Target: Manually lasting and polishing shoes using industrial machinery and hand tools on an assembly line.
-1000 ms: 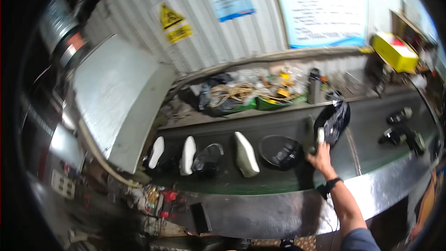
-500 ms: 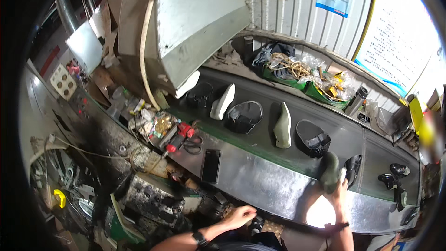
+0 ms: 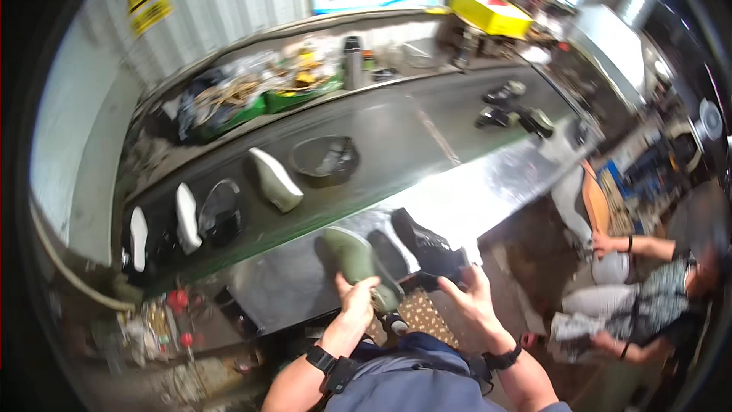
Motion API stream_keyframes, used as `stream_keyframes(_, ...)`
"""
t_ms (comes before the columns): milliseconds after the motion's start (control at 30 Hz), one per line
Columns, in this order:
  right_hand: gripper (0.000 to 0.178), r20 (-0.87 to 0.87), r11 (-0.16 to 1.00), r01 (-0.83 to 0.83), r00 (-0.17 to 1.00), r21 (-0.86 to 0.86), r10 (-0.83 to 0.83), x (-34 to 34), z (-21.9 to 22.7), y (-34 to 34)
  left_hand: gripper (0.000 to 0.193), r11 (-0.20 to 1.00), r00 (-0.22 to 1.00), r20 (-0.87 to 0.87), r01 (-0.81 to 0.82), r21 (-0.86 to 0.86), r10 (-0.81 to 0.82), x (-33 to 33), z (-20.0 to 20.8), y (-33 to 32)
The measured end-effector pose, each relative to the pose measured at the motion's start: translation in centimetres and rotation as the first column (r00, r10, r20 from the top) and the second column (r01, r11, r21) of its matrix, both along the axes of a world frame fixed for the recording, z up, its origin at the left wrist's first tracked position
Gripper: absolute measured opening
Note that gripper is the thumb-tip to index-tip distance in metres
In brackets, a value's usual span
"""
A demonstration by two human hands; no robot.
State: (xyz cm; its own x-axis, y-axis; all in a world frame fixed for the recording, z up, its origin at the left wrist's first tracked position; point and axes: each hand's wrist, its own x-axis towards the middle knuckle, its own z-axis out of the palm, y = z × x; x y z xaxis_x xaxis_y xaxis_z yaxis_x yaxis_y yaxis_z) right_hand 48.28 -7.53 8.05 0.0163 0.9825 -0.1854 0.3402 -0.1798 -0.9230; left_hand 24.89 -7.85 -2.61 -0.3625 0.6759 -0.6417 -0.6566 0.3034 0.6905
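Observation:
My left hand [image 3: 355, 299] is closed round the lower end of an olive-green shoe last [image 3: 349, 255], which stands tilted above the metal edge of the bench. To its right, my right hand [image 3: 474, 299] grips the near end of a black shoe upper [image 3: 428, 243], thumb toward me and fingers partly hidden behind it. Last and upper are apart. On the dark conveyor belt [image 3: 381, 133] beyond lie another green last with a white sole face [image 3: 274, 179] and an open black upper [image 3: 326, 159]. Farther left are more pale lasts [image 3: 187, 217] and a black upper [image 3: 221, 212].
Several small black shoe pieces [image 3: 512, 107] lie at the belt's right end. Behind the belt stand a flask [image 3: 352, 61] and a green tray of cords and plastic [image 3: 263, 99]. A phone [image 3: 238, 311] and red-handled tool [image 3: 178, 301] lie left. Another person [image 3: 648, 297] sits at right.
My view has turned right. The green last has passed from my right hand to my left and come nearer. My right hand has taken the black upper off the belt.

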Motion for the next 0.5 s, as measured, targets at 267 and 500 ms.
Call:
stream_keyframes(267, 0.071, -0.598, 0.997, -0.062, 0.801, -0.036, 0.028, -0.9, 5.1, 0.3, 0.041, 0.803, 0.897, -0.247, 0.439, 0.404, -0.366, 2.5, 12.0, 1.0)
stream_keyframes(500, 0.039, -0.527, 0.944, -0.330, 0.806, -0.022, 0.269, -5.3, 5.6, -0.3, 0.031, 0.866, 0.836, 0.377, 0.207, 0.456, -0.398, 1.2, 19.0, 0.1)
